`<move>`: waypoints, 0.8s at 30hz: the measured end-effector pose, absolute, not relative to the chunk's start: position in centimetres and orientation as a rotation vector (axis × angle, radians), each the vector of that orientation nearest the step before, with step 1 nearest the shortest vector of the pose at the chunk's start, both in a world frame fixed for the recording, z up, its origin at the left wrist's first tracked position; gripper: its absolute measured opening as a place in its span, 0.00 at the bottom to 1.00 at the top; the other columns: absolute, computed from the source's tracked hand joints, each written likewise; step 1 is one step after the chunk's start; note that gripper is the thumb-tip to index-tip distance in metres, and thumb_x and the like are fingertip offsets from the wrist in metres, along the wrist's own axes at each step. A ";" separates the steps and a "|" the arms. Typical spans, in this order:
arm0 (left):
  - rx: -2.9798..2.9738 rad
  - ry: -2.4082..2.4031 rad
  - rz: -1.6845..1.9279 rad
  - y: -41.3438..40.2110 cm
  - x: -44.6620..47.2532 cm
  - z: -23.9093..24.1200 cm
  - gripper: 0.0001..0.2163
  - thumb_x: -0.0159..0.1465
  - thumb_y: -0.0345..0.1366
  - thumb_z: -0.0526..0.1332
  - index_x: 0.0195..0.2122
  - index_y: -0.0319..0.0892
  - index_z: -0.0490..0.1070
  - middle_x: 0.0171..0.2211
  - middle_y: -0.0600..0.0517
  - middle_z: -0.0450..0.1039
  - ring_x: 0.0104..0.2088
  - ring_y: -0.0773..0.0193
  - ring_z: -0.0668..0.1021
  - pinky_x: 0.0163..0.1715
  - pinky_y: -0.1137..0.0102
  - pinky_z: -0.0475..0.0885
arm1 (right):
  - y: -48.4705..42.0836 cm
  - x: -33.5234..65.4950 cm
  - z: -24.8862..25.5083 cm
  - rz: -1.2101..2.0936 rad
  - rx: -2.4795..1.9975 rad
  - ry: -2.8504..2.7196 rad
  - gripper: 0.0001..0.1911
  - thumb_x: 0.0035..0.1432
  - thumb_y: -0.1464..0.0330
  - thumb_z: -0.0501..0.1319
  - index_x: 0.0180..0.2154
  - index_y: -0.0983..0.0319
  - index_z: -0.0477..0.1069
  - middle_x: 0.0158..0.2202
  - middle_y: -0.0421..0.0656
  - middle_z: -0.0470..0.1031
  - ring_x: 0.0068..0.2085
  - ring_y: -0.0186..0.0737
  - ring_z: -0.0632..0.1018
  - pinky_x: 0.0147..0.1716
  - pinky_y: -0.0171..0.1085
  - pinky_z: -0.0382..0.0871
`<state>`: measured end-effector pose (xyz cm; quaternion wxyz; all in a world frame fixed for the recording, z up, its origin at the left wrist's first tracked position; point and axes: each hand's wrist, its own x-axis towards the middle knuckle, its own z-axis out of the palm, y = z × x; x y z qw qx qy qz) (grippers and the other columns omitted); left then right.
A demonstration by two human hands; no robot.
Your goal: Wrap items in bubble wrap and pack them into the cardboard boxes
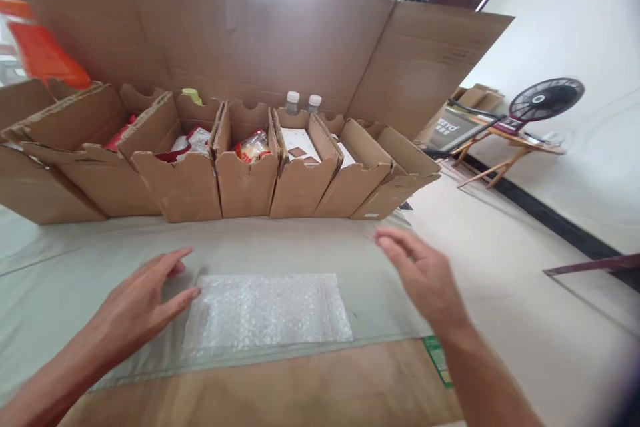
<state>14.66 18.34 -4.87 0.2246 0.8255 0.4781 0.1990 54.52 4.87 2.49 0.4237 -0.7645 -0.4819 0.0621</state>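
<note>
A flat bubble-wrap bag [270, 310] lies on the pale green cloth [240, 247] in front of me. Just off its left end is my left hand [150, 293], thumb and fingers spread, holding nothing; the thumb tip is close to the bag's corner, and I cannot tell whether it touches. Up and to the right of the bag, my right hand [420, 273] hangs over the cloth. Its fingers are stretched forward, slightly blurred, with nothing visible in them.
Behind the bag stands a row of cardboard bins [245, 187] holding packets and white pieces. A tall cardboard sheet [280, 33] rises behind them, with two white-capped bottles [293, 101] before it. An orange object [45, 53] is far left. A fan [545, 100] stands at right.
</note>
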 end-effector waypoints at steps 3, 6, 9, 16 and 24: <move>2.563 1.160 0.872 16.9 16.3 -6.2 0.21 0.69 0.49 0.58 0.59 0.46 0.71 0.54 0.42 0.76 0.52 0.44 0.79 0.48 0.52 0.76 | 7.7 56.9 7.5 -0.219 -1.877 -1.300 0.14 0.62 0.60 0.62 0.42 0.61 0.81 0.41 0.45 0.83 0.40 0.42 0.79 0.43 0.39 0.71; 2.731 0.863 0.889 15.3 18.5 -7.4 0.15 0.69 0.39 0.60 0.56 0.49 0.73 0.61 0.44 0.72 0.63 0.44 0.71 0.57 0.51 0.72 | 12.9 58.2 12.3 -0.296 -1.918 -1.492 0.13 0.61 0.67 0.61 0.43 0.64 0.82 0.39 0.45 0.83 0.36 0.39 0.78 0.39 0.37 0.69; 2.759 0.754 0.803 14.9 19.6 -8.7 0.12 0.69 0.36 0.61 0.53 0.48 0.74 0.57 0.46 0.75 0.60 0.48 0.73 0.54 0.54 0.74 | 18.6 58.7 14.7 0.019 -2.220 -1.869 0.11 0.62 0.69 0.62 0.42 0.63 0.83 0.37 0.41 0.83 0.37 0.38 0.78 0.36 0.35 0.66; 2.708 0.779 0.750 15.3 19.3 -9.2 0.13 0.68 0.33 0.60 0.53 0.47 0.74 0.57 0.46 0.76 0.59 0.48 0.74 0.54 0.54 0.74 | 24.5 59.3 13.7 0.751 -2.412 -2.286 0.15 0.67 0.68 0.59 0.44 0.64 0.84 0.33 0.38 0.84 0.29 0.34 0.77 0.32 0.34 0.66; 2.688 0.799 0.722 15.0 19.8 -8.9 0.14 0.66 0.30 0.59 0.52 0.46 0.74 0.56 0.45 0.76 0.59 0.46 0.74 0.55 0.51 0.74 | 24.0 58.9 12.6 0.730 -2.226 -2.300 0.10 0.63 0.68 0.62 0.37 0.57 0.84 0.46 0.39 0.84 0.48 0.44 0.81 0.49 0.39 0.71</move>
